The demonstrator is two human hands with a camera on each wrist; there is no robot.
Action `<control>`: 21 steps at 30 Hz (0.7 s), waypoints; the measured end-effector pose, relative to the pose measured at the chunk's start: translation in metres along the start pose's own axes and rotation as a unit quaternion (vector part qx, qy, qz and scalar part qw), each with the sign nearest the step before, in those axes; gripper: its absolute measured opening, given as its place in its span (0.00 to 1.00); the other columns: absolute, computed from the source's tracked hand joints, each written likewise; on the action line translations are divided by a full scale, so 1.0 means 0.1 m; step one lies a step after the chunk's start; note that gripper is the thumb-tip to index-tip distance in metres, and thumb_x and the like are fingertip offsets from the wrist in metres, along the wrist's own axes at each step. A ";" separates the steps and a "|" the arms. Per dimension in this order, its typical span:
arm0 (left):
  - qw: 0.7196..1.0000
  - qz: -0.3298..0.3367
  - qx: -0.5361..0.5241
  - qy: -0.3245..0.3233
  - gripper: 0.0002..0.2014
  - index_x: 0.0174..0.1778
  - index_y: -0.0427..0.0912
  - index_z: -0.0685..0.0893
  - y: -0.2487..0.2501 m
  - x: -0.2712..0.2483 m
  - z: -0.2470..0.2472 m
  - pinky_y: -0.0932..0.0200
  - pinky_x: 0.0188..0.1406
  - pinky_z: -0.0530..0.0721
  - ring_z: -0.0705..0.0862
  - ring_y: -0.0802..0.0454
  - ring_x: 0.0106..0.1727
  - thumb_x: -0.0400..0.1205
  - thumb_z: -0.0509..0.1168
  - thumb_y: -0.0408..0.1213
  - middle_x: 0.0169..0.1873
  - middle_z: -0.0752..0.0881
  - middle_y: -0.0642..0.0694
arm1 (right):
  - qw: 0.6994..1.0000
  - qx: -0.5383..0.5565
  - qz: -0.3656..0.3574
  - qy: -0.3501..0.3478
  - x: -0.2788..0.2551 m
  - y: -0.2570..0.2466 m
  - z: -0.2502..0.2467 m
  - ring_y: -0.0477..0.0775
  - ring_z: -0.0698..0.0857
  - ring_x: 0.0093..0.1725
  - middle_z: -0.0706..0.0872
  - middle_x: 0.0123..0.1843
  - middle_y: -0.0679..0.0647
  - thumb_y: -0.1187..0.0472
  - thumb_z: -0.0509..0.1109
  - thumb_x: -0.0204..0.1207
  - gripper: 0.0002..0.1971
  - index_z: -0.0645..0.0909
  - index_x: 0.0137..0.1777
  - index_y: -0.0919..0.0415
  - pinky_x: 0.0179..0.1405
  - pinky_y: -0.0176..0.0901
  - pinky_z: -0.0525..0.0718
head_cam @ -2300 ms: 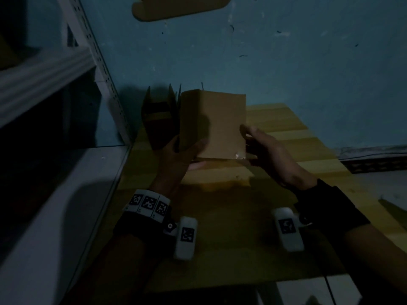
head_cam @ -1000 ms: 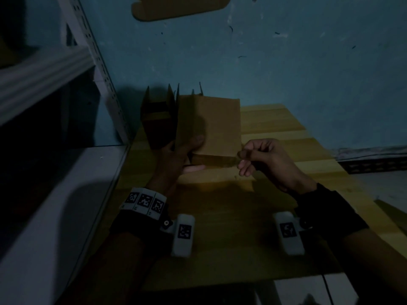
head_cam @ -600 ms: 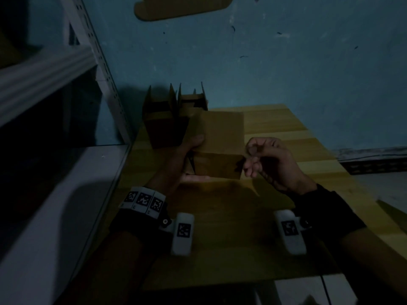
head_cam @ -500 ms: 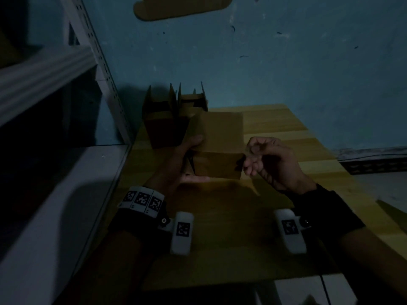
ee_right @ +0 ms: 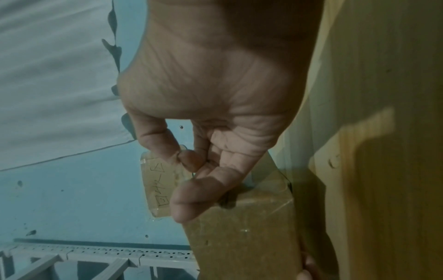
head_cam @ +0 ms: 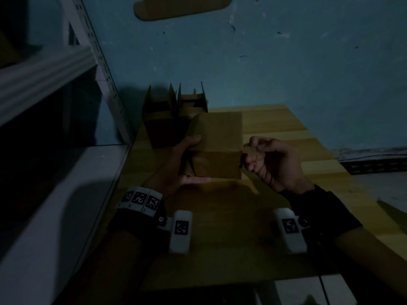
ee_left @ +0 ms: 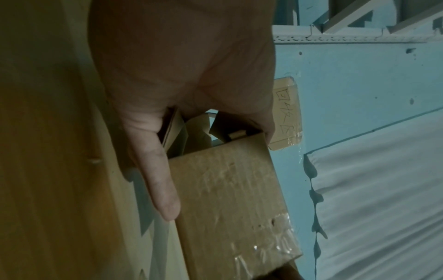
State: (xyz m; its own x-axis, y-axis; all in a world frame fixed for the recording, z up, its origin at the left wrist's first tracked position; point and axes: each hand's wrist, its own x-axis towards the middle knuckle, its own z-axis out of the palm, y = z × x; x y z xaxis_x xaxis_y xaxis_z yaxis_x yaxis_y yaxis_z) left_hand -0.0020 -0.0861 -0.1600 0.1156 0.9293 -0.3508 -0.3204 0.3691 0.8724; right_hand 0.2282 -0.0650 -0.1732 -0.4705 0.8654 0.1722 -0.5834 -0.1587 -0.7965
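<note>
A closed brown cardboard box [head_cam: 217, 146] is held just above the wooden table [head_cam: 220, 227], tipped so its top face slopes away from me. My left hand [head_cam: 191, 159] grips its left end, thumb on top and one finger [ee_left: 165, 189] straight along the underside. My right hand [head_cam: 251, 150] is at the box's right edge, where thumb and forefinger pinch a strip of clear tape [ee_right: 261, 178] that runs to the box corner [ee_right: 244, 236]. More clear tape [ee_left: 271, 242] shines on the box face.
Two open cardboard boxes [head_cam: 158, 119] [head_cam: 191, 102] stand at the table's back left, close behind the held box. A white metal shelf rack [head_cam: 44, 69] runs along the left. A handwritten cardboard label [head_cam: 182, 5] is taped to the blue wall.
The box has tipped from upright to lying lower, near the table. My right hand left the box's side, curled, and now pinches tape at the right edge.
</note>
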 end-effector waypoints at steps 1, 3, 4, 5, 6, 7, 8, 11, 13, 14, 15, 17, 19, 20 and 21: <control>1.000 -0.003 -0.003 -0.001 0.24 0.59 0.55 0.79 0.00 0.00 0.00 0.34 0.45 0.88 0.84 0.37 0.62 0.68 0.75 0.52 0.64 0.82 0.42 | 1.000 0.001 -0.001 -0.001 0.00 0.00 0.00 0.56 0.87 0.27 0.87 0.31 0.63 0.56 0.83 0.53 0.18 0.80 0.37 0.64 0.26 0.37 0.85; 1.000 0.000 -0.002 0.005 0.25 0.59 0.55 0.79 0.00 0.00 0.01 0.35 0.45 0.88 0.84 0.37 0.63 0.67 0.75 0.53 0.65 0.82 0.42 | 1.000 -0.005 -0.001 0.010 0.00 0.01 0.00 0.55 0.86 0.27 0.87 0.31 0.63 0.57 0.80 0.57 0.13 0.81 0.36 0.62 0.26 0.37 0.85; 1.000 0.005 0.000 0.011 0.25 0.59 0.55 0.79 0.00 0.00 0.02 0.35 0.45 0.88 0.84 0.37 0.62 0.67 0.75 0.53 0.65 0.81 0.42 | 0.999 -0.020 -0.002 0.025 0.00 0.00 0.01 0.56 0.86 0.27 0.87 0.31 0.63 0.57 0.76 0.60 0.09 0.81 0.35 0.61 0.27 0.38 0.84; 1.000 0.010 -0.001 0.018 0.24 0.58 0.55 0.78 0.00 0.00 0.02 0.35 0.46 0.88 0.84 0.38 0.62 0.68 0.75 0.53 0.64 0.81 0.42 | 0.998 -0.041 -0.003 0.042 -0.01 -0.01 0.02 0.57 0.86 0.28 0.87 0.32 0.63 0.57 0.71 0.66 0.07 0.79 0.33 0.60 0.28 0.39 0.84; 1.000 0.012 -0.004 0.028 0.23 0.58 0.56 0.78 0.00 0.00 0.02 0.36 0.47 0.88 0.84 0.39 0.61 0.68 0.75 0.53 0.64 0.81 0.42 | 0.995 -0.071 -0.004 0.063 -0.01 -0.02 0.02 0.58 0.85 0.30 0.86 0.33 0.64 0.55 0.65 0.70 0.09 0.77 0.33 0.59 0.30 0.40 0.83; 0.999 0.012 -0.006 0.036 0.23 0.57 0.55 0.78 0.00 0.01 0.02 0.36 0.48 0.88 0.84 0.39 0.60 0.69 0.75 0.53 0.63 0.81 0.43 | 0.991 -0.104 -0.005 0.081 -0.01 -0.04 0.01 0.58 0.85 0.32 0.86 0.36 0.64 0.51 0.61 0.74 0.13 0.75 0.34 0.60 0.32 0.42 0.83; 0.999 0.012 -0.003 0.042 0.24 0.58 0.55 0.77 0.00 0.02 0.02 0.36 0.49 0.89 0.84 0.40 0.60 0.68 0.76 0.53 0.63 0.81 0.42 | 0.983 -0.148 -0.011 0.105 -0.01 -0.06 0.01 0.59 0.85 0.34 0.86 0.38 0.65 0.48 0.59 0.76 0.16 0.75 0.37 0.60 0.33 0.42 0.83; 0.998 0.002 0.015 0.057 0.28 0.63 0.51 0.76 -0.01 0.04 0.02 0.38 0.52 0.89 0.84 0.41 0.60 0.69 0.76 0.52 0.63 0.82 0.41 | 0.942 -0.300 -0.034 0.144 -0.05 -0.09 0.00 0.59 0.85 0.37 0.88 0.40 0.61 0.43 0.62 0.82 0.19 0.79 0.45 0.61 0.35 0.44 0.85; 0.997 -0.008 0.023 0.066 0.27 0.65 0.47 0.76 -0.03 0.07 0.03 0.39 0.54 0.89 0.84 0.41 0.60 0.74 0.75 0.51 0.63 0.82 0.40 | 0.916 -0.371 -0.060 0.138 -0.08 -0.09 0.04 0.59 0.84 0.35 0.87 0.37 0.57 0.49 0.71 0.83 0.16 0.78 0.47 0.62 0.33 0.46 0.85; 0.997 -0.009 0.027 0.069 0.33 0.70 0.45 0.75 -0.05 0.08 0.03 0.40 0.52 0.90 0.84 0.41 0.61 0.72 0.77 0.52 0.65 0.82 0.39 | 0.905 -0.397 -0.073 0.132 -0.09 -0.07 0.06 0.56 0.84 0.34 0.86 0.35 0.55 0.52 0.75 0.78 0.15 0.75 0.47 0.62 0.31 0.44 0.84; 0.997 -0.004 0.028 0.071 0.43 0.76 0.44 0.71 -0.07 0.11 0.03 0.43 0.48 0.91 0.84 0.41 0.62 0.67 0.80 0.55 0.67 0.81 0.39 | 0.896 -0.418 -0.081 0.128 -0.10 -0.05 0.07 0.52 0.85 0.33 0.85 0.35 0.52 0.55 0.79 0.74 0.17 0.73 0.47 0.62 0.30 0.41 0.84; 0.996 0.002 0.027 0.088 0.61 0.81 0.46 0.66 -0.10 0.13 0.06 0.48 0.40 0.91 0.84 0.39 0.63 0.53 0.85 0.60 0.72 0.78 0.38 | 0.876 -0.459 -0.085 0.122 -0.09 0.00 0.09 0.44 0.88 0.36 0.87 0.40 0.48 0.60 0.85 0.69 0.23 0.70 0.50 0.60 0.31 0.36 0.85; 0.994 0.013 0.028 0.102 0.67 0.81 0.48 0.66 -0.12 0.16 0.07 0.49 0.39 0.91 0.82 0.39 0.64 0.45 0.86 0.62 0.73 0.75 0.39 | 0.852 -0.502 -0.083 0.123 -0.06 0.04 0.08 0.41 0.90 0.38 0.89 0.44 0.50 0.59 0.87 0.66 0.27 0.69 0.52 0.56 0.32 0.34 0.85; 0.994 0.016 0.030 0.104 0.68 0.81 0.48 0.67 -0.12 0.16 0.08 0.48 0.40 0.91 0.81 0.39 0.65 0.43 0.86 0.63 0.74 0.74 0.41 | 0.841 -0.519 -0.084 0.127 -0.05 0.05 0.08 0.41 0.90 0.38 0.90 0.45 0.50 0.57 0.88 0.66 0.28 0.69 0.52 0.54 0.31 0.33 0.85; 0.994 0.019 0.033 0.105 0.67 0.80 0.48 0.67 -0.12 0.16 0.10 0.48 0.41 0.91 0.80 0.40 0.66 0.43 0.86 0.63 0.75 0.72 0.42 | 0.830 -0.535 -0.083 0.133 -0.04 0.05 0.07 0.41 0.90 0.38 0.90 0.46 0.51 0.56 0.88 0.65 0.29 0.69 0.53 0.52 0.31 0.34 0.85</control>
State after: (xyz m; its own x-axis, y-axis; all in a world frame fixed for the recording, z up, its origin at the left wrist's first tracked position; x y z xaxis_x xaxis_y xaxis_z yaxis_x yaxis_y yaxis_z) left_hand 0.0127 -0.0758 -0.1728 -0.0971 0.9224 -0.3739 -0.2583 0.3395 0.9044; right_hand 0.2222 -0.0727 -0.1737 -0.1970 0.9297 0.3112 0.3641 0.3642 -0.8572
